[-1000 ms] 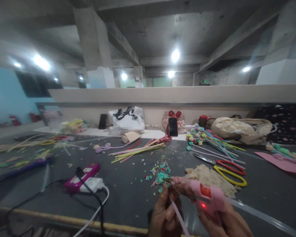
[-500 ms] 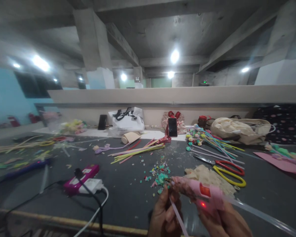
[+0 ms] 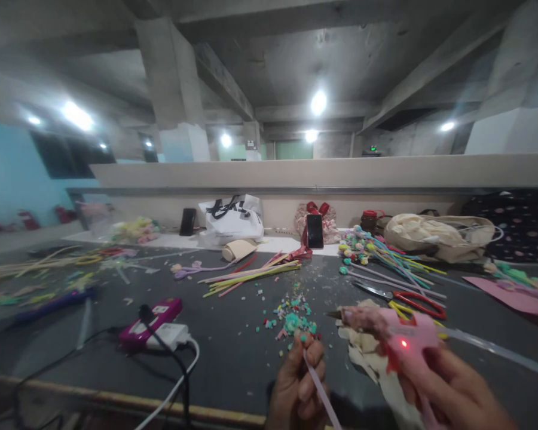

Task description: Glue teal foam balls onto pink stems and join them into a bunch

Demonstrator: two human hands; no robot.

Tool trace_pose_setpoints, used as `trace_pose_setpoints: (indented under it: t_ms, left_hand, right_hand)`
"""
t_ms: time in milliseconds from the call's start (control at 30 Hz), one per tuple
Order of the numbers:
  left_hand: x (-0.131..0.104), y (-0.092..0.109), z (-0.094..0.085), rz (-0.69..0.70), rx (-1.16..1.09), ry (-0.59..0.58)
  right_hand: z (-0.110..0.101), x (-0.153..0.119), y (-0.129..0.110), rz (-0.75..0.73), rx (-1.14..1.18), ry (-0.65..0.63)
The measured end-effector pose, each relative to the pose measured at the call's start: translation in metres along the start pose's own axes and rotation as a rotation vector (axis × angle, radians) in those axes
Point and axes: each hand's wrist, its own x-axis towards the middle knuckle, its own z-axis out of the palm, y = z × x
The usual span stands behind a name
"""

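Observation:
Near the table's front edge, my left hand [image 3: 298,379] is closed around a thin pale pink stick [image 3: 319,388]. A small green bit [image 3: 303,338] shows at the fingertips, by the stick's upper end. My right hand [image 3: 448,382] grips a pink hot glue gun [image 3: 407,334] with a lit red light; its dark nozzle points left, apart from the left hand. A clear glue stick [image 3: 497,343] runs out of the gun's back. Below the gun lies a crumpled cream cloth [image 3: 363,352]. Small green, red and yellow pieces [image 3: 293,322] are scattered just beyond my left hand.
Red and yellow-handled scissors [image 3: 416,303] lie behind the gun. Finished-looking bobbled sticks [image 3: 363,245] and loose coloured sticks [image 3: 251,276] lie farther back. A magenta power strip [image 3: 150,322] with cables sits left. A phone [image 3: 314,231] leans at the back.
My right hand has drawn the glue gun right, away from the left hand's fingertips. The left hand keeps the stick at nearly the same spot.

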Motion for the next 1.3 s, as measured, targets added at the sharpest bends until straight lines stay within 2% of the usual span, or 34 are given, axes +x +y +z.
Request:
trace_pose_setpoints:
  t_ms: [67, 100, 200, 233, 300, 433, 500, 567, 633, 667, 800, 900, 967, 1167, 1300]
  left_hand:
    - [0.000, -0.001, -0.001, 0.036, 0.020, -0.004]
    - [0.000, -0.001, -0.002, 0.055, 0.030, 0.009]
    - [0.000, -0.003, -0.005, 0.067, 0.077, 0.044]
    - [-0.001, -0.003, -0.006, 0.044, 0.096, 0.048]
    - [-0.001, -0.003, -0.005, 0.006, 0.124, 0.052]
    - [-0.001, -0.002, -0.001, -0.021, 0.136, 0.078]
    - [0.000, -0.003, 0.000, -0.059, 0.138, 0.062]
    - [0.000, -0.006, 0.001, -0.089, 0.138, 0.060]
    - [0.000, -0.010, 0.002, -0.085, 0.133, 0.101]
    - [0.000, -0.012, 0.002, -0.077, 0.132, 0.136]
    - [-0.003, -0.017, 0.004, -0.079, 0.144, 0.292]
    - [-0.006, -0.017, 0.006, -0.115, 0.179, 0.402]
    - [-0.006, -0.017, 0.008, -0.086, 0.222, 0.442]
    - [-0.004, -0.020, 0.006, 0.019, 0.264, 0.437]
    - [-0.004, -0.020, 0.002, -0.065, 0.308, 0.374]
  right_hand:
    - [-0.011, 0.016, 0.005, 0.163, 0.088, -0.028]
    - [-0.016, 0.025, 0.010, 0.177, 0.119, -0.014]
    - [-0.029, 0.048, 0.027, 0.201, 0.021, -0.133]
    - [-0.032, 0.054, 0.033, 0.183, -0.057, -0.178]
    - [-0.038, 0.062, 0.041, 0.090, -0.280, -0.179]
    - [-0.045, 0.061, 0.035, -0.122, -0.806, -0.034]
    - [-0.043, 0.051, 0.021, -0.205, -0.934, 0.053]
    - [-0.035, 0.037, 0.004, -0.295, -0.913, 0.062]
    - [-0.020, 0.023, -0.013, -0.445, -0.733, -0.123]
    - [-0.011, 0.018, -0.020, -0.503, -0.655, -0.170]
    - [0.023, 0.008, -0.038, -0.617, -0.456, -0.242]
    - [0.038, 0.011, -0.041, -0.645, -0.360, -0.293]
    - [0.043, 0.013, -0.040, -0.649, -0.339, -0.315]
    - [0.047, 0.015, -0.040, -0.606, -0.390, -0.284]
    - [0.046, 0.015, -0.039, -0.581, -0.463, -0.308]
